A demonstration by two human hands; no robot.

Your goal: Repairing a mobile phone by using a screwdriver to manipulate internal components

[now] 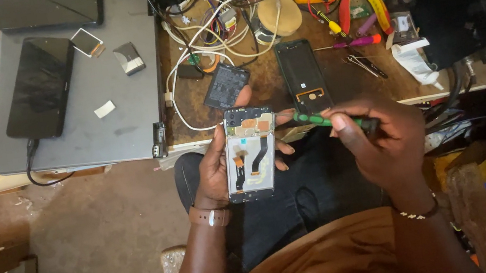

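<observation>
Both hands working an opened phone over the lap, screwdriver tip hovering at the top edge

Left hand (217, 168) is cupping the opened smartphone frame with exposed orange flex cables (251, 153), fingers wrapped round its edges; right hand (380, 142) is pinching shut on the green-handled screwdriver (318, 120), tip pointing at the phone's upper right corner. Imo the risk: tip slipping & nicking a flex, or a tiny screw dropping off the lap onto the dirt floor (95, 231), bc nothing's sitting underneath w/ the wooden workbench (345, 84) further out.

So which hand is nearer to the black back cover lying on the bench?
The right hand. It grips a green screwdriver just below the back cover, tip near its lower edge. The left hand holds the opened phone further left.
</observation>
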